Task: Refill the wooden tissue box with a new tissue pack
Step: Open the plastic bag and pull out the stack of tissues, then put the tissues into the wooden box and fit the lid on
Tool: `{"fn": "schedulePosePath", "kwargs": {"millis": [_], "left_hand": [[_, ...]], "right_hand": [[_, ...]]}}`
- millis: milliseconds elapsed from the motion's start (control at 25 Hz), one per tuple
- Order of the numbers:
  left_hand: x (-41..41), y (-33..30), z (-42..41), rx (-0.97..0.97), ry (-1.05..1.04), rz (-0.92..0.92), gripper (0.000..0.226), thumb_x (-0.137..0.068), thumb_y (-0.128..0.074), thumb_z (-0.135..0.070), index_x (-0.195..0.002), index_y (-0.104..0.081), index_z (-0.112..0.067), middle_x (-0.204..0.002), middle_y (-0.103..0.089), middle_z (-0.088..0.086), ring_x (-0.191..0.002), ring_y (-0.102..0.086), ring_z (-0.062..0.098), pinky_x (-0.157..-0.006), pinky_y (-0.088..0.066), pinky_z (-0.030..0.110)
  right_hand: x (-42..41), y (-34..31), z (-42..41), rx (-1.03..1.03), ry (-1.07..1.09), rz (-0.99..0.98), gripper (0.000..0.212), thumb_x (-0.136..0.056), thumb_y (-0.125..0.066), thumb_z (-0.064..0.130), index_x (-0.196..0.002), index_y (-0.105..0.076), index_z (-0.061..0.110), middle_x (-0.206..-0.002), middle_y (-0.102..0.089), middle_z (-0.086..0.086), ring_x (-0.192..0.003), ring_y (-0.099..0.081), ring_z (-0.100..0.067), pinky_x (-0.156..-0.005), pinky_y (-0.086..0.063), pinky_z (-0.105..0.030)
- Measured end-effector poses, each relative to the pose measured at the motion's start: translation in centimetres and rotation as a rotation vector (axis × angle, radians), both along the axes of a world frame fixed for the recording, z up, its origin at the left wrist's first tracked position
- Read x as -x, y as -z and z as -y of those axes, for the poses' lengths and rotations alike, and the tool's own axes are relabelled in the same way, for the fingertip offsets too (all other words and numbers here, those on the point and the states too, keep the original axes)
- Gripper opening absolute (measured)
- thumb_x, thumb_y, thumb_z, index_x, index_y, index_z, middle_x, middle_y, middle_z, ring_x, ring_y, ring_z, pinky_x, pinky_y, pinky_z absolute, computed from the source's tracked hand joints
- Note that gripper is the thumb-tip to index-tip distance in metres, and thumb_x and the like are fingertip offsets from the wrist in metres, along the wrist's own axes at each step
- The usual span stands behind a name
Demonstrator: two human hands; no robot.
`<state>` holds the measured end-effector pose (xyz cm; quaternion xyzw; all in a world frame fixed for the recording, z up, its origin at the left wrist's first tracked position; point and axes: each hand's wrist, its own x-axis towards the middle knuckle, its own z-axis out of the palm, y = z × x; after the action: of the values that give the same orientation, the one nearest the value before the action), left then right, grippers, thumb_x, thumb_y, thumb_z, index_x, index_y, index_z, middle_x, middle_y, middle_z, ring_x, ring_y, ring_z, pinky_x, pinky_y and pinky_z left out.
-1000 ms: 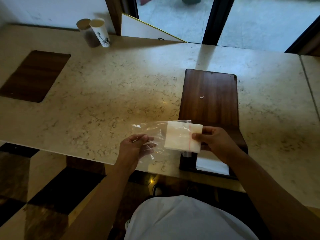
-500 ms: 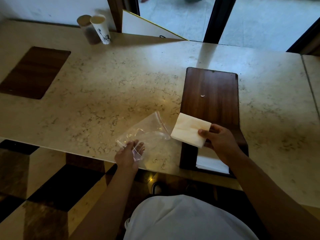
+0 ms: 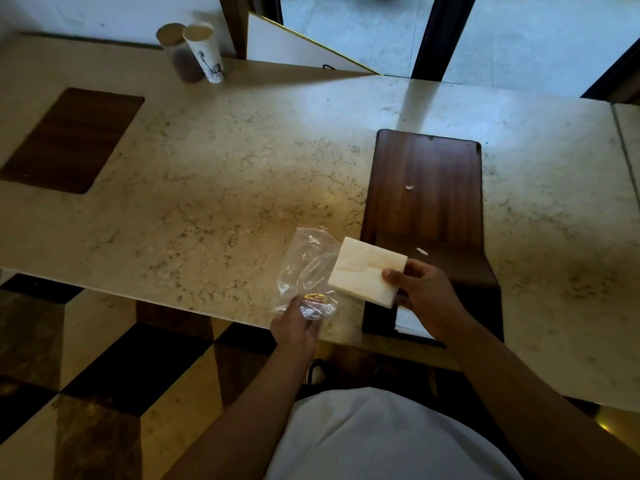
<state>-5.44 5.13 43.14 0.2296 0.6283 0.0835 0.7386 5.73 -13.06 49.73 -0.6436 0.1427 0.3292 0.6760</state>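
A dark wooden tissue box (image 3: 426, 188) lies on the marble counter, its near end open with white tissue (image 3: 410, 325) showing inside. My right hand (image 3: 424, 294) holds a white stack of tissues (image 3: 363, 275) by its right edge, just above the box's near left corner. The clear plastic wrapper (image 3: 308, 268) is empty and hangs to the left of the stack, pinched at its lower end by my left hand (image 3: 294, 327) at the counter's front edge.
The marble counter (image 3: 225, 188) has a dark wooden inset (image 3: 69, 140) at the left. Two paper cups (image 3: 194, 51) stand at the back near a white board (image 3: 294, 50). Small white scraps lie on the box lid. Checkered floor lies below the counter's edge.
The tissue stack has come fully out of the plastic wrapper. My left hand pulled the empty wrapper down and left; my right hand kept the stack near the box's open end.
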Motion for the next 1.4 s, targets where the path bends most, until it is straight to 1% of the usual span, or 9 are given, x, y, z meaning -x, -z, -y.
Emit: {"fn": "schedulePosePath", "kwargs": {"millis": [160,360,520,720,840,960,1040,1200,1400], "left_hand": [[1.4,0.6,-0.2,0.025,0.177,0.001,0.031,-0.094,-0.067,-0.011,-0.115,-0.056,0.008,-0.107,-0.066,0.032,-0.087,-0.071,0.040,-0.070,-0.063,0.048],[3.4,-0.2,-1.3,0.180,0.519,-0.045,0.053,-0.093,-0.066,-0.038,-0.119,-0.056,0.007,-0.107,-0.072,0.031,-0.093,-0.073,0.040,-0.073,-0.062,0.048],[3.6,-1.6,-2.4,0.278,0.859,0.003,0.082,-0.089,-0.050,-0.068,-0.121,-0.063,0.007,-0.110,-0.074,0.025,-0.101,-0.073,0.039,-0.089,-0.059,0.048],[-0.7,-3.8,-2.5,0.291,0.839,0.322,0.088,-0.086,-0.045,-0.077,-0.128,-0.060,-0.001,-0.125,-0.066,0.030,-0.117,-0.065,0.045,-0.101,-0.050,0.057],[-3.0,-4.6,-1.6,0.270,0.830,0.465,0.083,-0.085,-0.042,-0.079,-0.128,-0.068,-0.013,-0.132,-0.064,0.025,-0.122,-0.061,0.043,-0.106,-0.045,0.059],[-4.5,-5.2,-0.3,0.270,0.856,0.511,0.074,-0.085,-0.050,-0.073,-0.122,-0.073,-0.013,-0.129,-0.067,0.023,-0.115,-0.067,0.038,-0.099,-0.052,0.056],[-5.1,-5.4,0.6,0.167,0.914,0.479,0.063,-0.082,-0.065,-0.059,-0.123,-0.069,-0.011,-0.121,-0.071,0.021,-0.107,-0.071,0.034,-0.086,-0.059,0.050],[-6.1,-5.3,2.8,-0.032,1.029,0.436,0.021,-0.091,-0.070,-0.024,-0.110,-0.071,-0.015,-0.109,-0.075,0.014,-0.094,-0.076,0.028,-0.071,-0.062,0.043],[-7.3,-4.6,5.7,-0.075,1.104,0.340,0.027,-0.092,-0.068,-0.010,-0.118,-0.067,-0.007,-0.118,-0.072,0.020,-0.107,-0.070,0.039,-0.090,-0.056,0.060]], "right_hand": [[0.0,0.0,-0.1,0.009,-0.029,0.015,0.020,-0.087,-0.070,0.004,-0.101,-0.066,0.017,-0.106,-0.072,-0.005,-0.092,-0.072,-0.017,-0.066,-0.062,-0.032],[-0.2,0.1,0.5,-0.024,-0.050,0.014,0.024,-0.087,-0.070,0.005,-0.109,-0.066,0.014,-0.110,-0.072,-0.006,-0.097,-0.072,-0.020,-0.068,-0.062,-0.033],[-0.3,0.0,0.8,-0.097,-0.068,0.010,0.024,-0.084,-0.072,0.006,-0.106,-0.068,0.015,-0.103,-0.076,-0.003,-0.089,-0.076,-0.017,-0.064,-0.061,-0.030],[-0.3,0.0,1.6,-0.245,-0.134,-0.041,0.044,-0.074,-0.076,0.012,-0.117,-0.066,0.014,-0.109,-0.077,-0.005,-0.100,-0.073,-0.024,-0.071,-0.062,-0.037],[-0.2,0.2,2.3,-0.251,-0.150,-0.035,0.046,-0.075,-0.077,0.012,-0.120,-0.066,0.013,-0.112,-0.076,-0.007,-0.102,-0.073,-0.025,-0.073,-0.061,-0.038],[0.0,0.5,3.4,-0.206,-0.137,-0.043,0.048,-0.072,-0.079,0.013,-0.118,-0.067,0.013,-0.110,-0.076,-0.006,-0.100,-0.073,-0.025,-0.071,-0.062,-0.038],[0.1,0.8,4.5,-0.160,-0.125,-0.050,0.047,-0.069,-0.080,0.015,-0.114,-0.069,0.015,-0.106,-0.077,-0.004,-0.097,-0.074,-0.023,-0.069,-0.062,-0.036],[0.5,1.6,6.6,-0.074,-0.078,-0.048,0.039,-0.072,-0.080,0.021,-0.110,-0.071,0.020,-0.105,-0.078,-0.002,-0.096,-0.075,-0.021,-0.071,-0.062,-0.037],[0.5,2.8,8.8,0.034,0.025,-0.090,0.018,-0.086,-0.074,0.024,-0.104,-0.073,0.021,-0.101,-0.078,0.001,-0.091,-0.076,-0.018,-0.072,-0.062,-0.036]]}}
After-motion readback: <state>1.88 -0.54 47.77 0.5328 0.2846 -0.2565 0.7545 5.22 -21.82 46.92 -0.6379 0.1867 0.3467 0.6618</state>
